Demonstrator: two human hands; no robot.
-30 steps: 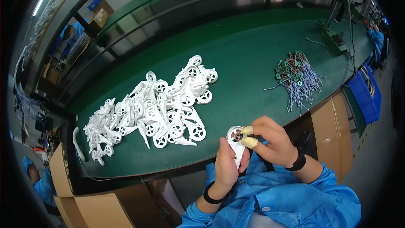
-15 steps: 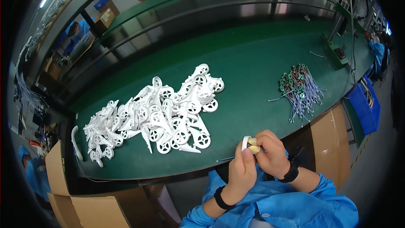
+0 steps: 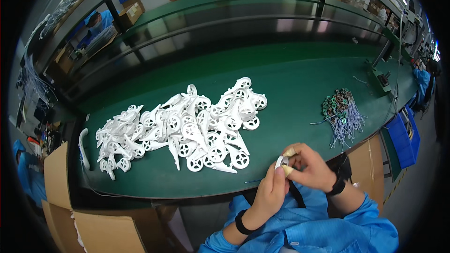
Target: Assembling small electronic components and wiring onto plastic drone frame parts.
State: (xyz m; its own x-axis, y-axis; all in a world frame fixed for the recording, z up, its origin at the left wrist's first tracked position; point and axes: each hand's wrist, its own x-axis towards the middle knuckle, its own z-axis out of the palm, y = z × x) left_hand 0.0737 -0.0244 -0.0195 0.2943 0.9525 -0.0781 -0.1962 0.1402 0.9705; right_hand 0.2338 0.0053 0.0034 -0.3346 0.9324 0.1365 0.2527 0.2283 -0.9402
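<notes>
Turned white part [image 3: 280,161] edge-on within last second, previously face-up; judged mid-handling, not finished. Gripping it in left hand [image 3: 269,194] over near edge of green table [image 3: 290,107]. Narrowly spread beside it with right hand [image 3: 311,171]; cannot tell whether pinching.

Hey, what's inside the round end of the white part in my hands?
Inside the white part, a dark patch shows, too small to identify. The rest is hidden by its tilt and the yellow-covered fingers of your right hand.

Blue sleeves [image 3: 368,210], black wristbands [image 3: 338,186], pale yellow cots [image 3: 288,170] on right fingers [image 3: 303,151]
</notes>
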